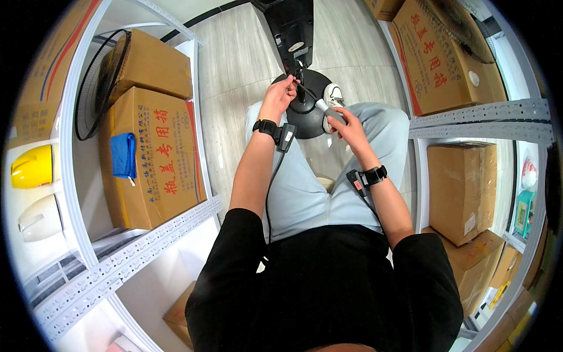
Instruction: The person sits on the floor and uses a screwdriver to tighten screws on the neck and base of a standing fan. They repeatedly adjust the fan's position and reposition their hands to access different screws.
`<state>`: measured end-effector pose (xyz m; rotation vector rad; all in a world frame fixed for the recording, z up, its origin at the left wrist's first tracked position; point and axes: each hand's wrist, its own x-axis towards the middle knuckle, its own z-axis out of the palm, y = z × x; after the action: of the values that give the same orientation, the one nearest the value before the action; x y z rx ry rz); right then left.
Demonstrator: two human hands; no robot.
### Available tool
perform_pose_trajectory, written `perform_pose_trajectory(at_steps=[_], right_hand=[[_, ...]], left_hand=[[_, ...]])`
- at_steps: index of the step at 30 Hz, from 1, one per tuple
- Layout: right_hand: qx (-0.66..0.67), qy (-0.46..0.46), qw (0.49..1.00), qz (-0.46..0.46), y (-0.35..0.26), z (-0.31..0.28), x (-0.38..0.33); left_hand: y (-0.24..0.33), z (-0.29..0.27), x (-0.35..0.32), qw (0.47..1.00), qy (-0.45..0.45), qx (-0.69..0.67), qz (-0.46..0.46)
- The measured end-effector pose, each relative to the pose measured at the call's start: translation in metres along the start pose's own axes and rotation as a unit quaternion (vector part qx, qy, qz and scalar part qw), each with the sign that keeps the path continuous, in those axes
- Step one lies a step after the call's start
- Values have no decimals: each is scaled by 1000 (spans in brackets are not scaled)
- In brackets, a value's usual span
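A black stand (288, 35) rises from a round black base (311, 126) on the floor between my knees. My left hand (280, 97) is at its post, fingertips pinched together. Whatever they pinch is too small to make out. In my right hand (350, 130) is a tool with a grey handle and pale collar (322, 106). The collar points up and left at the post, where a thin dark length continues close to my left fingertips. I cannot tell whether that length belongs to the tool or the stand.
Metal shelving (135, 258) with cardboard boxes (153, 158) lines my left; a black wire fan grille (97, 88) leans there. More boxes (460, 188) fill the right shelves. A white shoe (333, 97) stands by the base. Cables run from black devices (285, 138) at my wrists.
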<state>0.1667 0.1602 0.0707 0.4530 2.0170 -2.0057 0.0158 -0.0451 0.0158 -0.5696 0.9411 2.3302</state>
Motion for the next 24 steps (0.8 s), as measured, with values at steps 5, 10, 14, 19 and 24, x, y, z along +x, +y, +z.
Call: perform_pose_trajectory(at_steps=[5,10,14,19,24], right_hand=[[-72,21,996,-44,3,2,0],[-143,47,986,-72,14,8,4],[-72,32,996,-41,20,16,9],[-28,29,999,-35,32,23,22],[64,11,998,-16,27,34,24]], left_hand=[[0,0,1,999,16,41,6],[-2,3,3,995,34,87,23],[-5,1,8,996,27,77,32],[-4,6,7,997,39,52,44],[-4,4,9,998,30,35,37]])
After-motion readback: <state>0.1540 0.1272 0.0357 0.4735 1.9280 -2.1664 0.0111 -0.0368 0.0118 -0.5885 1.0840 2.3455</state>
